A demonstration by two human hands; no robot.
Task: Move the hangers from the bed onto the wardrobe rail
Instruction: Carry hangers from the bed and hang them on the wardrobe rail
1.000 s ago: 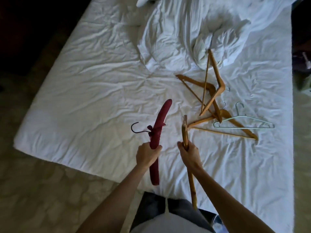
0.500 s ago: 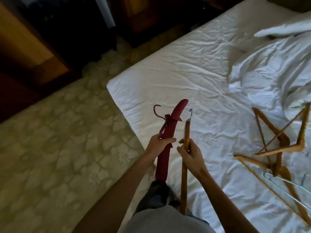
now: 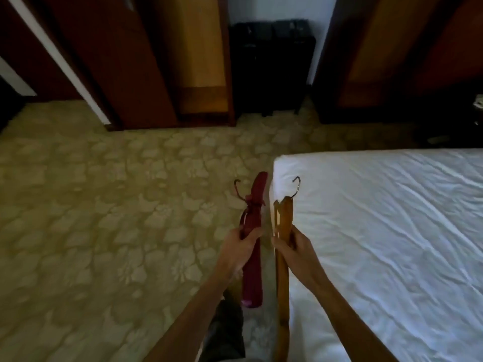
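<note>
The red padded hanger is seen edge-on, its long axis running almost straight away from the person, far end slightly higher in the frame, near end low beside the person's leg. Its dark metal hook curls out to the left from the middle of the hanger, where a small bow of the same red fabric sits. The cover is a deep wine-red cloth, rounded at both ends. The left hand grips it just below the bow, fingers curled round the padded bar.

Just beside it on the right, the wooden hanger lies along the same line, also edge-on, so its arms and crossbar read as a narrow bundle of orange-brown sticks. Its silvery hook rises from the far end and bends to the left. The near end runs down past the wrist toward the bottom edge. The right hand grips it partway along, fingers wrapped round the wood.

Both hangers are held in the air, apart from each other, over the strip of floor at the corner of the bed, whose white sheet is creased. A pale patterned carpet spreads to the left. Beyond it stand dark wooden wardrobe panels and a black suitcase set between them.
</note>
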